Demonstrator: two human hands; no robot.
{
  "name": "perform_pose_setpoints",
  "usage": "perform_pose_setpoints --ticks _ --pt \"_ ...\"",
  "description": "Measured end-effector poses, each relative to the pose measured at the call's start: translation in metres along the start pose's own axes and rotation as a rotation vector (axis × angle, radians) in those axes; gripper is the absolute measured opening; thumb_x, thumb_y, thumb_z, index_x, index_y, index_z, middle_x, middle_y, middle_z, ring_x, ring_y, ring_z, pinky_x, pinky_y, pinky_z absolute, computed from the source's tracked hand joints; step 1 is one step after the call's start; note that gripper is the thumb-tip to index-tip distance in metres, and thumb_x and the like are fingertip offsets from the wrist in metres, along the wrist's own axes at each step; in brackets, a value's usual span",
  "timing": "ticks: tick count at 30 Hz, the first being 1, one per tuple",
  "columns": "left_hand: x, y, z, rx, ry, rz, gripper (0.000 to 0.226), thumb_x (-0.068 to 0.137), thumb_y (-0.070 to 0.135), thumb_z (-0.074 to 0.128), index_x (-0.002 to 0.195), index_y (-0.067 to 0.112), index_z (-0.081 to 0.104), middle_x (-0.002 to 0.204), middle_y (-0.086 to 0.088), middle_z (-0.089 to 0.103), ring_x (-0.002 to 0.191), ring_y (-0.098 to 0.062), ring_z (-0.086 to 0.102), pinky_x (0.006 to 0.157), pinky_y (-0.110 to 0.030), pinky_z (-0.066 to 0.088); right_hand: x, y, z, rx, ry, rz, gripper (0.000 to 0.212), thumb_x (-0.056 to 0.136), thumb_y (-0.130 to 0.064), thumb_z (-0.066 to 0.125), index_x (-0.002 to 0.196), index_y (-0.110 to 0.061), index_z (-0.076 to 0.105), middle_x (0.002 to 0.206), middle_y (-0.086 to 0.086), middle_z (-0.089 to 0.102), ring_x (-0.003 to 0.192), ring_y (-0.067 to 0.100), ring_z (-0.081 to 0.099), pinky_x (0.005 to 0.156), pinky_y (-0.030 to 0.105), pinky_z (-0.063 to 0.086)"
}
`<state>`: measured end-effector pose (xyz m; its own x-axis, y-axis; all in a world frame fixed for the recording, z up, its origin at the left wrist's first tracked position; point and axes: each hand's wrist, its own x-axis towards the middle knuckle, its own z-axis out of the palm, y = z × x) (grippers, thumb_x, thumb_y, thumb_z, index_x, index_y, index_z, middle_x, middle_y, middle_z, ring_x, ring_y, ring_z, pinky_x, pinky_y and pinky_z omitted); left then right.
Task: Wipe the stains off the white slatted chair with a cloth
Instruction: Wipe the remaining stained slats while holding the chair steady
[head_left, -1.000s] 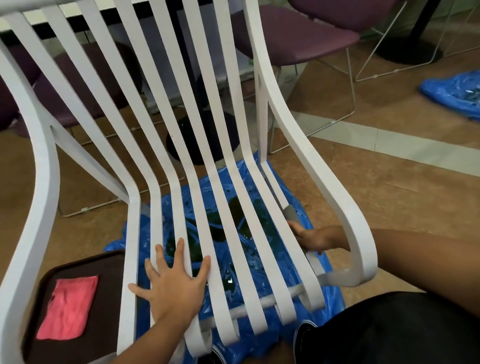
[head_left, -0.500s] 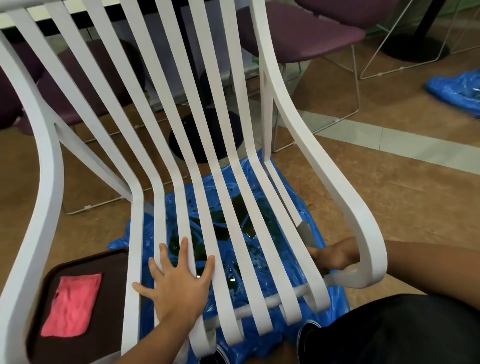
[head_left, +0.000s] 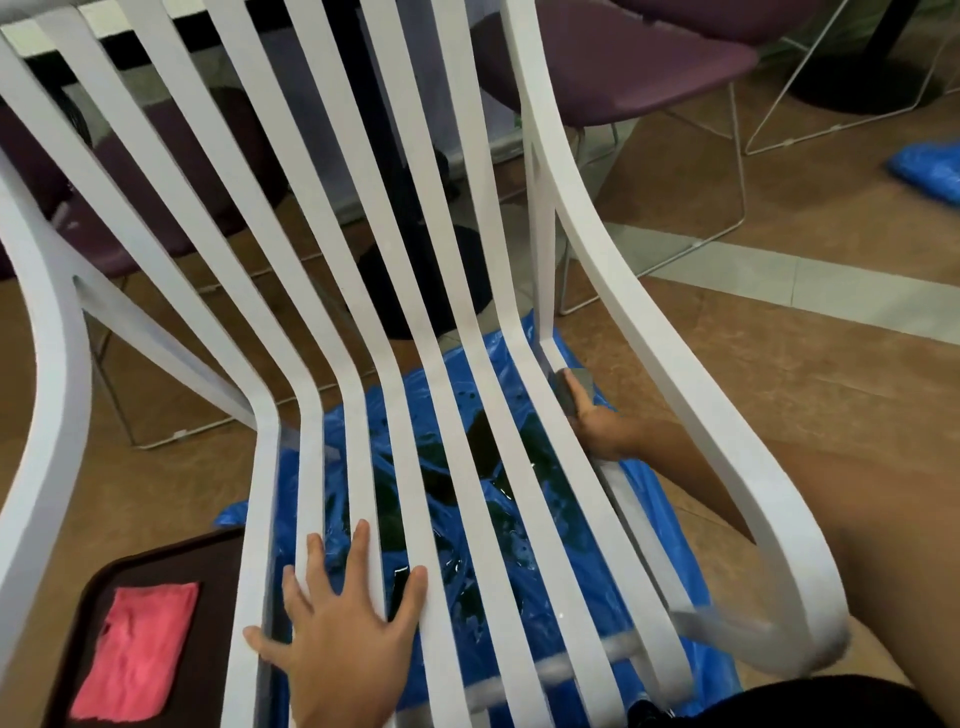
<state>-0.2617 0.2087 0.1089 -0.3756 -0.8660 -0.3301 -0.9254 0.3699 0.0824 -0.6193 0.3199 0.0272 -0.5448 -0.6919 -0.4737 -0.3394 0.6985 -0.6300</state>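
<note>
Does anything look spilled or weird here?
Yes. A dark, shiny puddle lies on the crumpled blue plastic sheet under the white slatted chair; it looks like spilled liquid. The pink cloth sits unused on the brown tray, while the right hand holds a grey pad.

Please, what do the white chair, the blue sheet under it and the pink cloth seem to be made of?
White chair: likely painted metal or moulded plastic; smooth matt slats, evenly bent.
Blue sheet: thin plastic film; glossy and crinkled.
Pink cloth: soft fabric, perhaps microfibre; matt, creased.
</note>
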Motion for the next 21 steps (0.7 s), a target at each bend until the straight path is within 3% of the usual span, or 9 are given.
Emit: perform_pose_setpoints --ticks 3,7,9,12,17,21 --pt "0.003 0.006 -0.001 0.036 0.01 -0.041 0.095 0.06 0.1 0.001 0.148 0.066 -0.012 0.169 0.01 -0.012 0.156 -0.025 -0.004 0.119 -0.067 0.003 0.031 -0.015 -0.009 0.015 0.061 0.037 0.079 0.105 -0.038 0.041 0.156 -0.03 -0.019 0.129 0.032 0.056 0.11 0.042 0.061 0.09 0.033 0.042" --pt "0.006 0.009 -0.001 0.102 0.015 -0.087 0.113 0.039 0.102 -0.022 0.146 0.068 -0.011 0.169 0.012 -0.009 0.156 -0.023 0.001 0.12 -0.064 0.006 0.063 -0.019 -0.015 0.023 0.065 0.032 0.081 0.103 -0.035 0.048 0.157 -0.035 -0.013 0.13 0.029 0.057 0.105 0.041 0.063 0.095 0.045 0.049" --pt "0.009 0.009 -0.001 0.144 -0.022 -0.113 0.12 0.03 0.099 -0.031 0.145 0.068 -0.015 0.169 0.012 -0.012 0.156 -0.022 0.0 0.12 -0.064 0.006 0.069 -0.026 -0.017 -0.012 0.082 0.054 0.08 0.104 -0.032 0.048 0.158 -0.032 -0.011 0.127 0.027 0.059 0.105 0.04 0.063 0.091 0.04 0.048" --pt "0.014 0.011 -0.003 0.158 -0.062 -0.124 0.123 0.027 0.101 -0.027 0.145 0.066 -0.019 0.168 0.012 -0.017 0.156 -0.023 -0.002 0.121 -0.064 0.006 0.072 -0.032 -0.022 -0.132 0.067 0.074 0.085 0.103 -0.03 0.05 0.157 -0.027 -0.015 0.125 0.024 0.062 0.104 0.036 0.065 0.084 0.034 0.045" --pt "0.014 0.018 -0.009 0.158 -0.051 -0.123 0.116 0.035 0.102 -0.016 0.146 0.066 -0.016 0.168 0.012 -0.015 0.156 -0.022 -0.001 0.122 -0.064 0.006 0.051 -0.042 -0.031 -0.016 0.118 0.017 0.065 0.107 -0.024 0.037 0.16 -0.022 0.0 0.156 0.02 0.034 0.139 0.037 0.039 0.108 0.038 0.032" --pt "0.011 0.017 -0.004 0.172 0.008 -0.121 0.116 0.035 0.101 -0.023 0.146 0.068 -0.013 0.169 0.013 -0.011 0.156 -0.022 0.002 0.12 -0.065 0.007 0.049 -0.038 -0.023 0.101 0.073 0.007 0.068 0.107 -0.021 0.042 0.159 -0.022 -0.001 0.15 0.023 0.04 0.127 0.035 0.051 0.091 0.025 0.039"
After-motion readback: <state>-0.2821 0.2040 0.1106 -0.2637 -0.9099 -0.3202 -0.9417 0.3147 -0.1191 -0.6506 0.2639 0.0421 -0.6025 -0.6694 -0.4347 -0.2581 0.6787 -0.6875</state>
